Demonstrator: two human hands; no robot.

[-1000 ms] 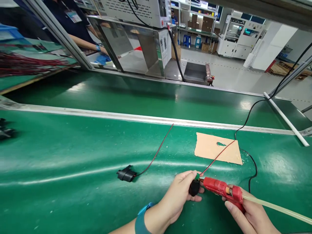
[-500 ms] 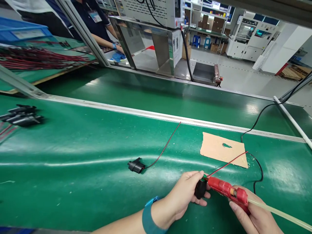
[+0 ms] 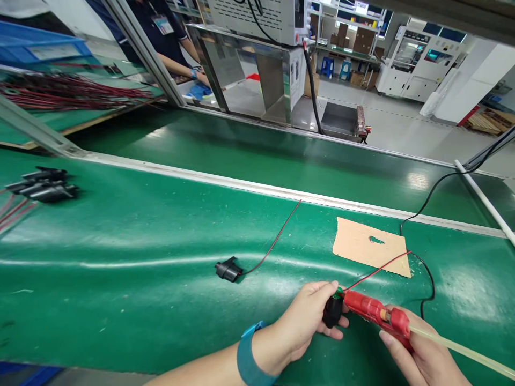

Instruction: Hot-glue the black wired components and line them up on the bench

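My left hand, with a teal band at the wrist, pinches a small black plastic housing that has a green piece at its top. A red wire runs from this part toward the upper right. In my right hand is a red hot glue gun, with a pale glue stick sticking out of its back. The gun's nozzle is at the green end of the housing; whether it touches cannot be made out. Left of my hands, a similar black housing lies on the green mat with its wire stretched out.
A cardboard piece with a hole lies beyond my hands, near a black cable. Several black housings are piled at far left. A white rail crosses the bench. Behind it are red wire bundles, a blue bin and a co-worker.
The whole view has shifted slightly. Both hands keep their hold on the housing and the glue gun, with the nozzle still at the housing's green end.
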